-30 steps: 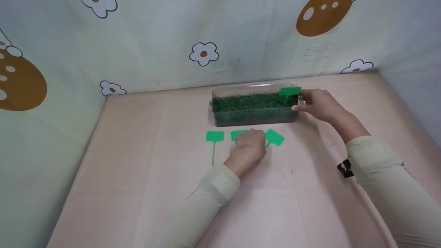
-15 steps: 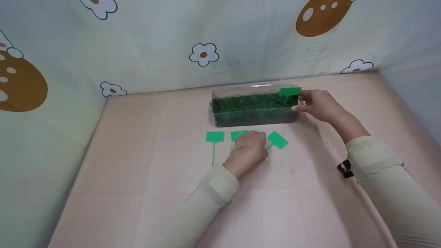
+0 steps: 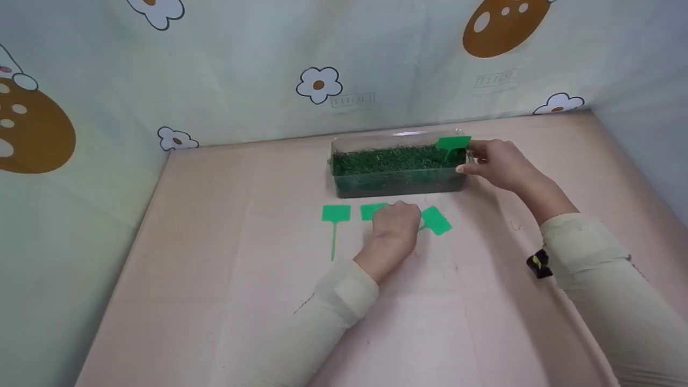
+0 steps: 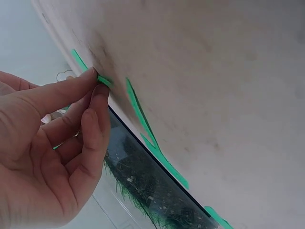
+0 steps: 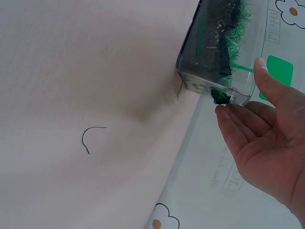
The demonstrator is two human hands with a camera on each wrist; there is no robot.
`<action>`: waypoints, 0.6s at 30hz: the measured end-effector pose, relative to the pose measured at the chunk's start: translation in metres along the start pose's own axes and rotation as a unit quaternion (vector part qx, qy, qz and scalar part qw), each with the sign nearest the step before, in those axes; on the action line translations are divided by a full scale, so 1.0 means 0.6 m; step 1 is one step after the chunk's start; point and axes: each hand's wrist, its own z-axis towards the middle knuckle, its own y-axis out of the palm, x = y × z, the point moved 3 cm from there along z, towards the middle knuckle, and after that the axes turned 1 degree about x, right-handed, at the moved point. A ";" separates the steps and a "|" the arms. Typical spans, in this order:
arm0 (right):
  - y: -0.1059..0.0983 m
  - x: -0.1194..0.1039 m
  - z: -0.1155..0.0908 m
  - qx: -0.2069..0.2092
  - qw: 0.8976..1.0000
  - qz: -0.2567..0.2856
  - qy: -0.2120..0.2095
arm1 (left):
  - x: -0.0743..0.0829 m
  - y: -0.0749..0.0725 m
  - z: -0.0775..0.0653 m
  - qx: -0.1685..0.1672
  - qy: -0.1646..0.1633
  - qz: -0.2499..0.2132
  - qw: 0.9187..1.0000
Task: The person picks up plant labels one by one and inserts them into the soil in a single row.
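Note:
In the head view my left hand (image 3: 395,223) is low over the table. Its thumb and forefinger pinch the thin stem of a green plant label (image 3: 436,220), as the left wrist view (image 4: 105,82) also shows. Another plant label (image 3: 336,213) lies flat to the left, and a third label (image 3: 372,211) is partly hidden behind that hand. My right hand (image 3: 502,164) holds the right end of a clear plastic box (image 3: 400,185) filled with soil and green grass (image 3: 387,159). Near this end an upright label (image 3: 453,142) stands in the grass.
The pink-beige table (image 3: 215,258) meets a patterned cloth wall (image 3: 242,75) close behind the box. A thin dark curved strand (image 5: 83,138) lies on the surface near the right arm. A small black patch (image 3: 539,263) shows beside the right sleeve.
The pinched label has turned clockwise and shifted a little to the right. My left hand has moved slightly right with it. The right hand and the box stay in place.

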 end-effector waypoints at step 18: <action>0.001 -0.001 0.000 -0.001 1.000 -0.006 0.005 | -0.004 0.006 0.006 -0.027 0.010 -0.023 0.999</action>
